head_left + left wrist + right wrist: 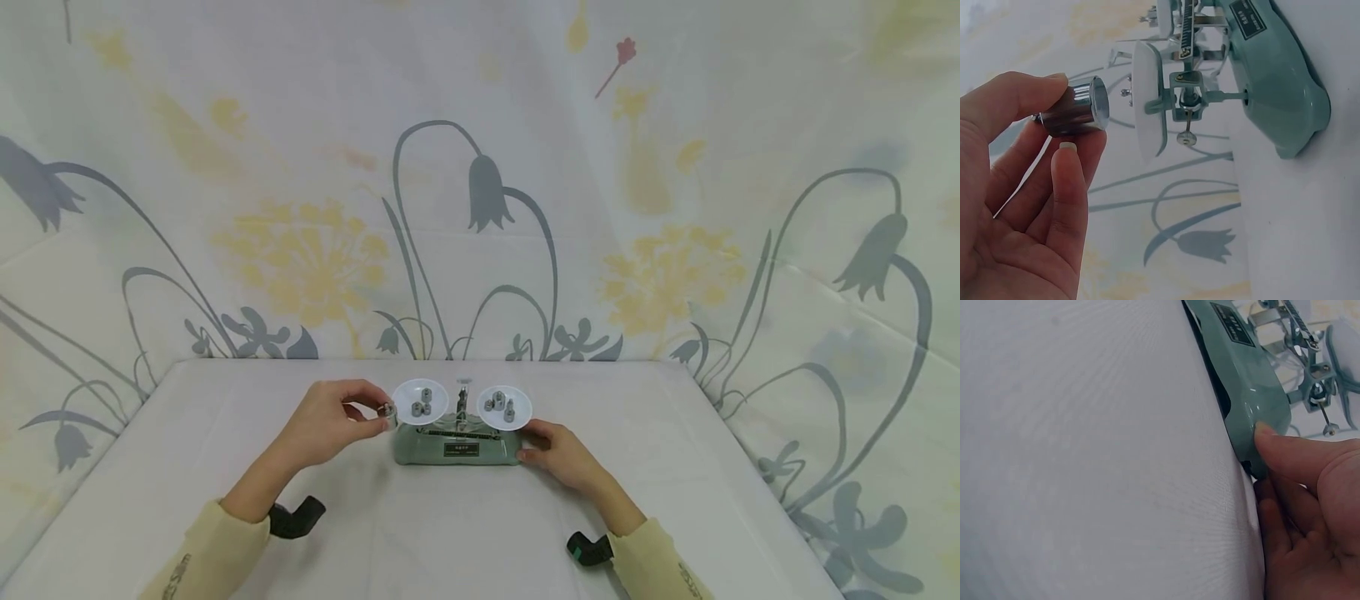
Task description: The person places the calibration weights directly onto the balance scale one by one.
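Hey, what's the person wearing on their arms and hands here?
Both hands, the left hand and the right hand, are bare, with no gloves or rings visible. Pale yellow long sleeves reach the wrists, with dark lettering along them. A black wrist camera sits under each wrist; the right one shows a green patch.

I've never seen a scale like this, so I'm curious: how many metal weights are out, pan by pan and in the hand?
Left pan: 3 weights
Right pan: 3 weights
Left hand: 1 weight
Total: 7 weights

White-clothed table (420,542) (lightly creased) before a flower-printed fabric backdrop (480,167).
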`<state>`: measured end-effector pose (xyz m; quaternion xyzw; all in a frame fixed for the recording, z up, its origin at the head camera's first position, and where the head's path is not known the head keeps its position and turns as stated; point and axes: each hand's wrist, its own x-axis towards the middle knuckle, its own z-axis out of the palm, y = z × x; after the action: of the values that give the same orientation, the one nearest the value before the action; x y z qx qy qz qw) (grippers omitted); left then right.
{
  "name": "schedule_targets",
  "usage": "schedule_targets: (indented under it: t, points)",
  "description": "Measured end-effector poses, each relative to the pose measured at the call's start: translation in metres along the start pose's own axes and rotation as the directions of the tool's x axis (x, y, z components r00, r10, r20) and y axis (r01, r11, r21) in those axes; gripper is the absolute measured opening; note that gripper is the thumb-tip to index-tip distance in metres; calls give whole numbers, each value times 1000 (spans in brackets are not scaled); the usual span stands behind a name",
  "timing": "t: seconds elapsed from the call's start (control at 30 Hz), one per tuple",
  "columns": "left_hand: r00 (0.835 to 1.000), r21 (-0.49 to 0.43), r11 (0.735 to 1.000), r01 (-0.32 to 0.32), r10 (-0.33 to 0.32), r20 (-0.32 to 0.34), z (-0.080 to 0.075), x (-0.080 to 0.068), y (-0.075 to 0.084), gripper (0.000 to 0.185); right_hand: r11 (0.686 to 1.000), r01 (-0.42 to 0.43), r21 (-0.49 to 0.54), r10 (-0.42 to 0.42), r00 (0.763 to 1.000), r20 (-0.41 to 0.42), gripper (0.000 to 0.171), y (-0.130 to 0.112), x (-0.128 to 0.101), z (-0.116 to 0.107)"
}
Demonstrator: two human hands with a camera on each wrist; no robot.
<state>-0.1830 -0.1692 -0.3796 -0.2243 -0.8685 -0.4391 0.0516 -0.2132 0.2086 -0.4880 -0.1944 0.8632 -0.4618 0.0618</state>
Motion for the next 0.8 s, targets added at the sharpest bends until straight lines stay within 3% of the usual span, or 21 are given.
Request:
schedule_targets:
  t: [0.47,0.8]
  points:
    - [999,27,999,-30,29,38,6,21,11,18,1000,5,9,-5,1000,4,49,2,0,-1]
    - [997,16,999,-49,47,68,14,32,8,16,1000,3,30,-4,1000,9,50,2,0,0]
